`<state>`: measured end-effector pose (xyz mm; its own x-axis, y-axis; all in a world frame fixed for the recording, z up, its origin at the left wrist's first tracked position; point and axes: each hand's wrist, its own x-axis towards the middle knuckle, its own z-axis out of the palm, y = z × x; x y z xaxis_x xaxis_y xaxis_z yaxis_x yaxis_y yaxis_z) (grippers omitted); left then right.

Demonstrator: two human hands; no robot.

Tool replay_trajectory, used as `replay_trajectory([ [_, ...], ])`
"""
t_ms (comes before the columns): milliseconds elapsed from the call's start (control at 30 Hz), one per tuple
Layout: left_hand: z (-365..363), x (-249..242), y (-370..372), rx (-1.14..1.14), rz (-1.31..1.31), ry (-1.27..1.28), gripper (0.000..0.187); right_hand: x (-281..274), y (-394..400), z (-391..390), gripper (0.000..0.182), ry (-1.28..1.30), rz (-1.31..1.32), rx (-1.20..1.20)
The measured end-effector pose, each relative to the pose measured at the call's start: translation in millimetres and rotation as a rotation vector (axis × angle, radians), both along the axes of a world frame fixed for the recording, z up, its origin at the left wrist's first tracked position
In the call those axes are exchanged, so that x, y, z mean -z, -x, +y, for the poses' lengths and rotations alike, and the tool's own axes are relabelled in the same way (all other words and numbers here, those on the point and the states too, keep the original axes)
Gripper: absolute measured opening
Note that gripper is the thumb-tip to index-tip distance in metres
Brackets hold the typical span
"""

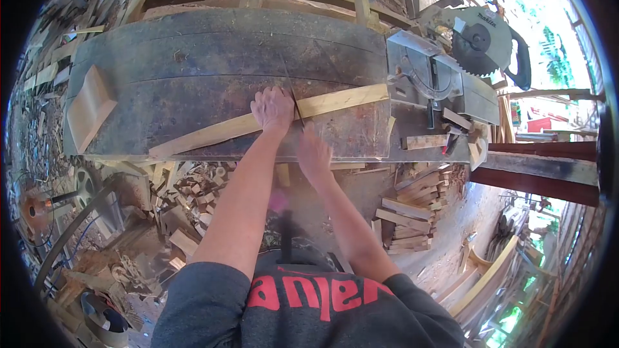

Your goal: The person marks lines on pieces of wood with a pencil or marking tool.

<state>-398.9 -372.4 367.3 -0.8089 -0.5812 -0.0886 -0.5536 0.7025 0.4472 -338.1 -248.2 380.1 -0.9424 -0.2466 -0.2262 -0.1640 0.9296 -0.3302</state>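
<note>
A long, slightly curved wooden strip (pixel 216 134) lies slantwise across the dark workbench (pixel 213 58). My left hand (pixel 273 108) presses on it near its middle, fingers curled over the far edge. Just right of those fingers, a thin dark handsaw blade (pixel 296 104), seen nearly edge-on, crosses the strip. My right hand (pixel 314 154), smeared by motion, is closed at the near end of the saw, by the bench's front edge. The saw's handle is hidden in that hand. How deep the blade sits in the wood cannot be made out.
A thick wooden block (pixel 91 108) lies at the bench's left end. To the right stands a Makita mitre saw (pixel 477 42), with short offcuts (pixel 425 142) near it. Stacked wood pieces (pixel 406 219) and scattered scraps (pixel 200 196) lie on the ground below.
</note>
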Motion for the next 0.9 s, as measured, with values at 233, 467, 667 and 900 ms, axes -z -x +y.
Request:
replay_trajectory([
  [233,-3.2,-1.3,2.0,-0.005,-0.05,-0.044,0.034,-5.5,-42.8,25.7,0.022,-0.075,-0.08,0.05],
  [467,-2.4,-2.3,-1.1,0.006,-0.065,-0.028,0.033,-1.4,-3.0,-1.8,0.025,0.035,0.02,0.004],
  [667,0.1,6.5,-2.3,-0.016,0.049,0.029,0.03,-18.5,-44.9,24.5,0.029,-0.076,-0.235,0.129],
  [900,2.6,3.6,-2.4,-0.006,0.012,0.051,0.031,-10.4,-16.9,8.5,0.024,0.067,0.014,0.01],
])
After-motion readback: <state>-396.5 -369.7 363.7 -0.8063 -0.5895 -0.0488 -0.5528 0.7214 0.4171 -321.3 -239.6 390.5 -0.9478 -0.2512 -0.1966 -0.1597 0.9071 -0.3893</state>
